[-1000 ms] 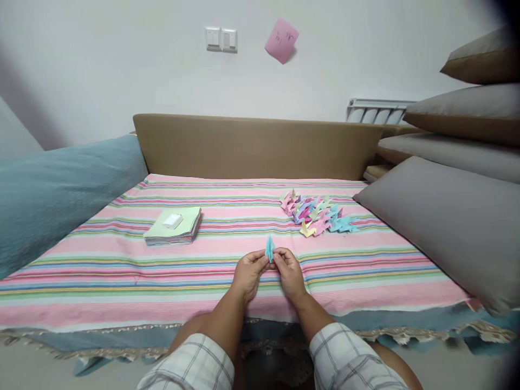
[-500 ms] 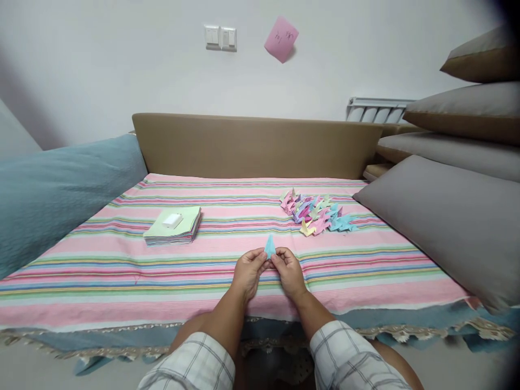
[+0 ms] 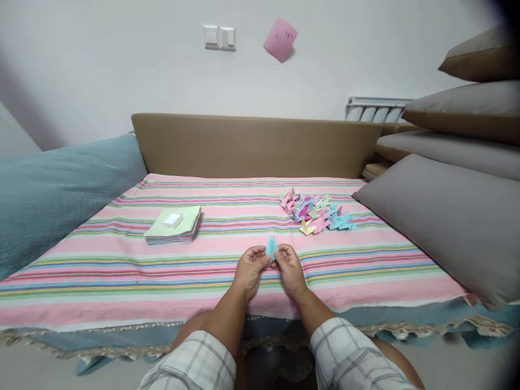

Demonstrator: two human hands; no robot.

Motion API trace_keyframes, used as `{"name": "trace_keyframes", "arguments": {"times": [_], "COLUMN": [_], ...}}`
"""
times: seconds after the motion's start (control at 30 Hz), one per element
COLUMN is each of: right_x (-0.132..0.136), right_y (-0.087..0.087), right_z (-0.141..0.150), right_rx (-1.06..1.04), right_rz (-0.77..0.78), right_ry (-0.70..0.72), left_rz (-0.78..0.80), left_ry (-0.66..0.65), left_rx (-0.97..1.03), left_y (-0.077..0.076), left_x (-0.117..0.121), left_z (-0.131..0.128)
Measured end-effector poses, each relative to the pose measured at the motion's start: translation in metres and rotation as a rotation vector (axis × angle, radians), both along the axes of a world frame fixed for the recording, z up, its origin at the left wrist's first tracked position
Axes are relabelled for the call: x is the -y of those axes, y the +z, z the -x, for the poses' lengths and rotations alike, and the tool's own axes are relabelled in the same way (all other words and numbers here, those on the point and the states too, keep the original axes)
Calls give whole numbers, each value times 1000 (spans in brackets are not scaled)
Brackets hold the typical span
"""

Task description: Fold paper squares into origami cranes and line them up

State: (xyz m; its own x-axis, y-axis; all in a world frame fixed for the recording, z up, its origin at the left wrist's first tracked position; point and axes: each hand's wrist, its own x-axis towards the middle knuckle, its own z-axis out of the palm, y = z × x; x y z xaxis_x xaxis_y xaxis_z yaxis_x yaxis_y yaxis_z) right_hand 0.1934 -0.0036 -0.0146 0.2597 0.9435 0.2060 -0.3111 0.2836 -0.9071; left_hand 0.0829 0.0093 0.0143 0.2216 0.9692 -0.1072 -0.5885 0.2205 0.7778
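A small light-blue piece of folded origami paper (image 3: 272, 247) points upward between my two hands, its tip away from me. My left hand (image 3: 251, 269) pinches its left side between thumb and fingers. On the other side, my right hand (image 3: 290, 270) grips the lower right edge, the thumb in front. Both hands are just above the striped cloth (image 3: 162, 295). Beyond them, to the right, lies a pile of folded paper cranes (image 3: 317, 212) in pink, purple, yellow, green and blue.
At the left sits a stack of square coloured paper (image 3: 189, 216) with a small white box (image 3: 173, 220) on top. Grey cushions (image 3: 455, 216) are piled along the right, a blue bolster (image 3: 73, 184) along the left. A brown backrest (image 3: 255, 146) stands at the back.
The blue paper looks wider, with a crease showing down its middle. My fingers have shifted slightly along its edges; the right thumb is a little higher.
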Motion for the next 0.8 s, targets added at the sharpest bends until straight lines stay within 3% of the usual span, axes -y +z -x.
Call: {"name": "trace_keyframes", "arguments": {"times": [0.33,0.63,0.8], "right_x": [0,0,0], "right_y": [2,3,4], "right_z": [0,1,0], "right_rx": [45,88,90], "right_rz": [6,19,25], "right_ry": [-1,-33,-37], "left_rz": [-156,-149,-170], "left_ry": [170,64,106], "left_rx": [-129,-133,-159], "left_y": [-10,-5,-10], "left_x": [0,2,-2], "left_z": [-6,-7,-6]}}
